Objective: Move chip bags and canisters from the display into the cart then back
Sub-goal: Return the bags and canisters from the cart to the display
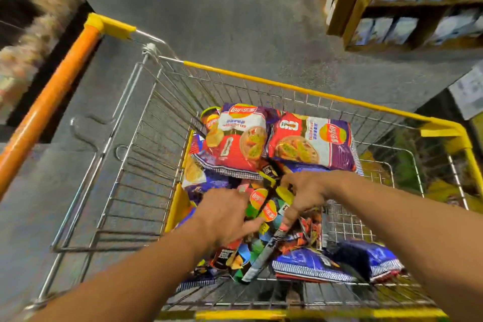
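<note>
A wire shopping cart (308, 90) with a yellow rim holds several Lay's chip bags. Two red, white and purple bags (237, 138) (313, 144) lie on top at the far side. Both my hands reach into the cart over a multicoloured chip bag (261, 206) in the middle. My left hand (222, 214) lies on its left side with fingers curled onto it. My right hand (305, 193) pinches its right side, fingers bent over the bag. A blue bag (334, 261) lies at the near right. No canister is clearly visible.
The cart's orange handle (49, 102) runs along the left. Wooden shelves (407, 2) with packaged goods stand at the upper right, and a blurred display (28, 47) fills the left edge. Grey floor (235, 8) lies beyond the cart.
</note>
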